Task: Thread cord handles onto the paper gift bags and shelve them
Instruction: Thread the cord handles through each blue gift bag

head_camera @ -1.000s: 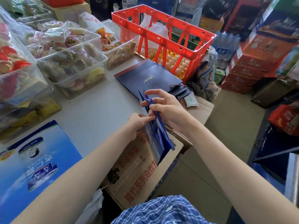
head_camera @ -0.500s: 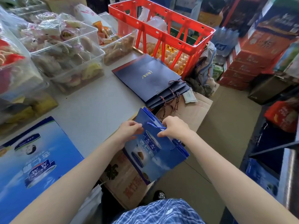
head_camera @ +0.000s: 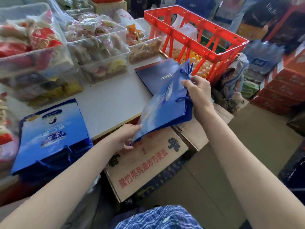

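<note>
Blue gift bag flat, mouth away.

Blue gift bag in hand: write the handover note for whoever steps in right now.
Right hand grips the blue gift bag at its top edge, by the cord handle; the bag is flat, tilted, lifted over the table edge.
Left hand holds the bag's lower corner.
Stack of matching blue bags lies flat on the white table, left. Dark navy bags lie flat by the red crate.
Done: a cord shows at this bag's top; whether both handles are in cannot be told.
Left: probably lay this bag on the blue stack, then shelve the bags.
</note>
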The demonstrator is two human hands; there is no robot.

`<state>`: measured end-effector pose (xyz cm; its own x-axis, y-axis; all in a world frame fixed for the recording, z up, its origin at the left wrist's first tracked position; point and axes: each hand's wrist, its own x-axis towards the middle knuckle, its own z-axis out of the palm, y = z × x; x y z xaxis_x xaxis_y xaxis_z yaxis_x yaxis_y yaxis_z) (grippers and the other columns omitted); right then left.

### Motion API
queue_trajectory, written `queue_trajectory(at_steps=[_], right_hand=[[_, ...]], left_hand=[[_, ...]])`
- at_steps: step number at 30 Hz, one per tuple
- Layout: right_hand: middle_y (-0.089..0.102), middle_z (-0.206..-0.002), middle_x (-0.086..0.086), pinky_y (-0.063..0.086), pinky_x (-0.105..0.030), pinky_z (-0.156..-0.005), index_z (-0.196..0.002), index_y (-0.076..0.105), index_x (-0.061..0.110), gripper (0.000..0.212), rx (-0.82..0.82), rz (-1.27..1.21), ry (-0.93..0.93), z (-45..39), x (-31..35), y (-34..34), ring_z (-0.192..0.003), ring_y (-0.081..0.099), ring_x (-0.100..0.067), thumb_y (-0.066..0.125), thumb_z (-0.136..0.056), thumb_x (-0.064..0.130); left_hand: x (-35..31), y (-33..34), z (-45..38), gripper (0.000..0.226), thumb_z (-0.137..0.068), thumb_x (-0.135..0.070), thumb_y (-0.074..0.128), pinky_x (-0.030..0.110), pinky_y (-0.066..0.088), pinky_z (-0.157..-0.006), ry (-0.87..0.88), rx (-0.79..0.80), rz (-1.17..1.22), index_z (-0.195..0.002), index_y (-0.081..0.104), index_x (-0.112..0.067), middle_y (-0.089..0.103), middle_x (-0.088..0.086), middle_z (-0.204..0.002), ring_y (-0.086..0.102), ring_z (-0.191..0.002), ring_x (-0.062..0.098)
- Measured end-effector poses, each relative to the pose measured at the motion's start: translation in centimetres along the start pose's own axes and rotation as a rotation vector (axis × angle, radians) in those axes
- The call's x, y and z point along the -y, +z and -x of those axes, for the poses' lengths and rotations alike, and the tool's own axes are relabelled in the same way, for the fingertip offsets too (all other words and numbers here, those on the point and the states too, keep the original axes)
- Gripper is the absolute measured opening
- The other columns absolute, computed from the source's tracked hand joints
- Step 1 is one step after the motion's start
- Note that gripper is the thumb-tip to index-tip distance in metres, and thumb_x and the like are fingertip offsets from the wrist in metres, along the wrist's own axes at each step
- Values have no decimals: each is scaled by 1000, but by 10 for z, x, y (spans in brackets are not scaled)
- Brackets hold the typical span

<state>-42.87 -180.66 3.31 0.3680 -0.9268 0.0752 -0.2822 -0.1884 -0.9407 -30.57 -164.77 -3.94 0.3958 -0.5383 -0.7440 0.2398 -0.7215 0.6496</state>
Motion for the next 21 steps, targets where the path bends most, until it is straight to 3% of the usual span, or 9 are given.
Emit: queue_trajectory(at_steps=[3, 5, 8, 9, 11, 14, 17, 19, 21], right_hand=[[52, -66, 3, 38, -30, -63, -65, 51, 21, 24, -21, -84, -135, 11, 14, -10, -64, 48, -14, 58, -86, 13], [52, -67, 7, 38, -22, -60, -73, 51, 21, 19, -63, -161, -172, 20, 21, -7, -61, 48, -7, 57, -89, 12], [54, -75, 10, 40, -14, -61, -94, 47, 15, 10, -40, -195, -160, 38, 18, 10, -65, 52, -2, 56, -91, 15], [55, -78, 8, 41, -15, -63, -99, 45, 13, 14, 17, -186, -143, 45, 12, 17, -69, 54, -5, 57, -91, 16], [59, -86, -2, 45, -21, -71, -104, 46, 7, 22, 167, -196, -68, 53, -3, 32, -78, 58, -16, 59, -90, 19], [63, -92, -8, 50, -30, -72, -104, 54, 4, 39, 330, -352, 215, 46, -27, 40, -81, 62, -22, 70, -80, 31], [64, -92, -10, 54, -30, -65, -109, 56, 2, 32, 260, -635, 514, 30, -51, 46, -79, 64, -23, 69, -84, 17], [62, -106, -15, 54, -36, -80, -125, 48, -2, 46, 310, -507, 548, 28, -58, 58, -89, 63, -26, 67, -84, 6], [61, -107, -16, 52, -33, -80, -129, 47, -2, 50, 444, -354, 471, 35, -52, 88, -84, 61, -23, 63, -82, -5]], left_hand=[[3, 5, 16, 45, -93, -40, 52, 47, 49, -85, -44, -31, 212, -131, 40, -18, 38, 12, -136, 47, -116, 34], [-2, 6, 26, 55, -93, -34, 54, 48, 56, -76, -31, 4, 493, -140, 30, -18, 31, 21, -142, 49, -115, 41], [-19, 9, 38, 35, -95, -17, 50, 29, 57, -50, 135, -1, 893, -126, 40, -5, 62, 23, -98, 67, -72, 25], [-23, 11, 41, 24, -95, -11, 49, 24, 54, -43, 190, -72, 961, -117, 44, -3, 65, 17, -79, 66, -55, 18], [-23, 9, 40, 14, -94, -3, 48, 19, 48, -37, 281, -246, 992, -107, 49, -4, 62, 9, -68, 60, -40, 9], [-4, -12, 35, 18, -90, 8, 48, 23, 55, -54, 457, -414, 859, -103, 49, -5, 61, 10, -96, 67, -66, 11], [24, -49, 31, 54, -91, 8, 47, 31, 53, -87, 575, -418, 661, -141, 34, -11, 52, 6, -134, 58, -110, 19], [38, -77, 31, 62, -92, 4, 49, 19, 43, -95, 622, -495, 465, -146, 27, -15, 45, 2, -141, 46, -122, 11], [51, -109, 25, 58, -92, -4, 54, 16, 33, -99, 597, -670, 248, -144, 32, -16, 41, 2, -144, 37, -130, 10]])
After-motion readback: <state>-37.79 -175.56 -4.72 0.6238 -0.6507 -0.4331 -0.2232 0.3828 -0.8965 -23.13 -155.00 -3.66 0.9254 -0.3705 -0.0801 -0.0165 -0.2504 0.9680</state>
